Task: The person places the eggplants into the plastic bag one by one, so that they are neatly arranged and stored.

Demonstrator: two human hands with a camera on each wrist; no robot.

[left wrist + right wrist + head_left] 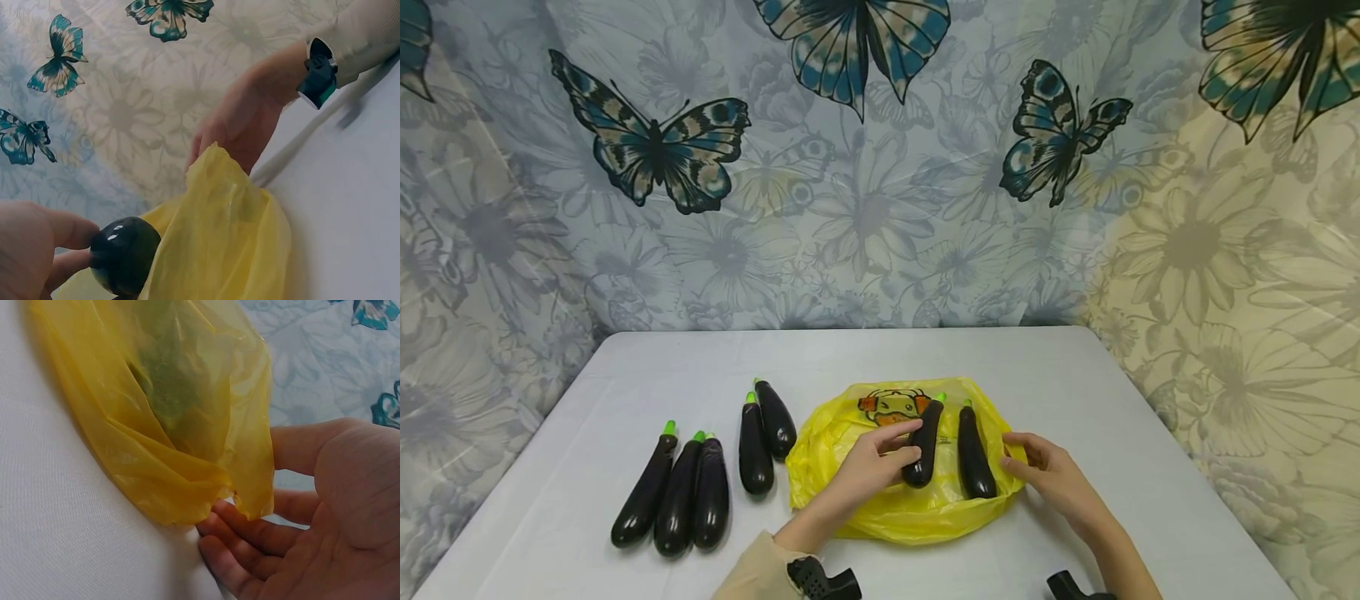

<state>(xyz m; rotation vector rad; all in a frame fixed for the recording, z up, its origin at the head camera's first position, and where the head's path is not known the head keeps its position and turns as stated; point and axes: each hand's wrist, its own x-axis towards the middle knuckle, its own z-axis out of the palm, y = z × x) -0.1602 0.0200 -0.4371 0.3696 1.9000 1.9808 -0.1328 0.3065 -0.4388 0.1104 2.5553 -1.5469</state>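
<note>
A yellow plastic bag [880, 508] with a printed cartoon lies spread on the table, its mouth toward me. On its inner surface, in the head view, are two dark eggplants with green stem ends. My left hand [868, 467] holds the left eggplant [928, 450] by its side, thumb and finger against the skin; in the left wrist view its rounded end [125, 256] shows beside the bag. The other eggplant [973, 454] lies just to the right. At the bag's right edge my right hand [1056, 475] pinches the yellow plastic [250, 481] between thumb and fingers.
Left of the bag, a pair of eggplants [756, 450] lies side by side. Farther left is a group of three eggplants [674, 508]. All rest on a white-covered table [700, 358], with butterfly-printed fabric [880, 233] hanging behind it.
</note>
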